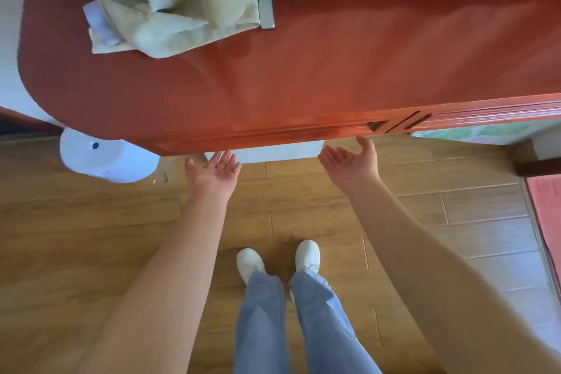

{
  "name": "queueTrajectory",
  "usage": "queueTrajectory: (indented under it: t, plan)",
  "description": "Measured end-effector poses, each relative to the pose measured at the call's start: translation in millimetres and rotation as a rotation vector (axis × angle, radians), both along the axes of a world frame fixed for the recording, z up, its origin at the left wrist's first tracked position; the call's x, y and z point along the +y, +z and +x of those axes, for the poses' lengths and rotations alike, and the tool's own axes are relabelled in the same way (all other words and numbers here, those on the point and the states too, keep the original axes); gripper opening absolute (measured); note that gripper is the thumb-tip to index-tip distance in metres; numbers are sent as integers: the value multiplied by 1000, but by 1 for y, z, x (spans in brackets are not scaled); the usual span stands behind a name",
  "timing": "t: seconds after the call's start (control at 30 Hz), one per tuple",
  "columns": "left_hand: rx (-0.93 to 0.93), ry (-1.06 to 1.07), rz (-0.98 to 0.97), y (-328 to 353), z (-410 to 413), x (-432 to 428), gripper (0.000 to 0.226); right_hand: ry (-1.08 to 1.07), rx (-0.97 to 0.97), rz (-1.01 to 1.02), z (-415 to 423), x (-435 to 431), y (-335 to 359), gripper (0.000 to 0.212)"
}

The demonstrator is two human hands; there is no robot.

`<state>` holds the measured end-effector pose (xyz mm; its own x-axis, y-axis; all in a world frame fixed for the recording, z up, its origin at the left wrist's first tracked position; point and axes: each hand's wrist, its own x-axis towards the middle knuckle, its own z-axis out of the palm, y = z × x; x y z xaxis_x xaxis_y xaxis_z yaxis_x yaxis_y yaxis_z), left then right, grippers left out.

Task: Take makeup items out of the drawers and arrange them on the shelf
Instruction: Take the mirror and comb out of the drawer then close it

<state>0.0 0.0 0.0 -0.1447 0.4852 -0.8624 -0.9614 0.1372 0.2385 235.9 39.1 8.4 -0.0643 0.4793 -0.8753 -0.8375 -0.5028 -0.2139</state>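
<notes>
Drawers aren't really visible from up here, honestly; all I get is the carved front edge (394,124) of the red-brown bench (303,70), and whatever sits under it is hidden. No makeup items showing anywhere either. The bench's long axis runs left to right across my view, tilting a bit upward toward the right, with a rounded corner at the left end.

My left hand (214,171) is palm up, fingers spread and empty, fingertips right at the underside of that front edge. My right hand (349,159) is also palm up and loose, holding nothing, thumb tip touching or just under the edge near the carved notches. Can't tell if either one is actually gripping a drawer lip.

On the bench top there's a crumpled pale green cloth (170,15) at the left rear, with a grey metal bar (265,0) just beside it. A white round bin (106,158) stands on the wood floor (91,222) under the rounded corner. White shoes (306,255) and blue trousers below.
</notes>
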Motion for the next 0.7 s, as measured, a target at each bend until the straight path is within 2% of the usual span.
queueTrajectory:
  t: [0.1, 0.23, 0.37, 0.43, 0.7]
  plan:
    - [-2, 105, 20, -5, 1, 15, 76, -58, 40, 50, 4, 12, -6, 55]
    - [-39, 197, 79, -9, 8, 20, 71, -95, 122, 68, 4, 18, -10, 56]
    - [-41, 203, 37, -5, 8, 14, 73, -112, 159, 91, 2, 14, -10, 33]
    - [-45, 186, 27, -4, 8, 7, 74, -110, 122, 59, 1, 8, -10, 28]
    - [-64, 154, -25, 5, 19, -62, 79, -69, 28, -33, 14, -55, -3, 31]
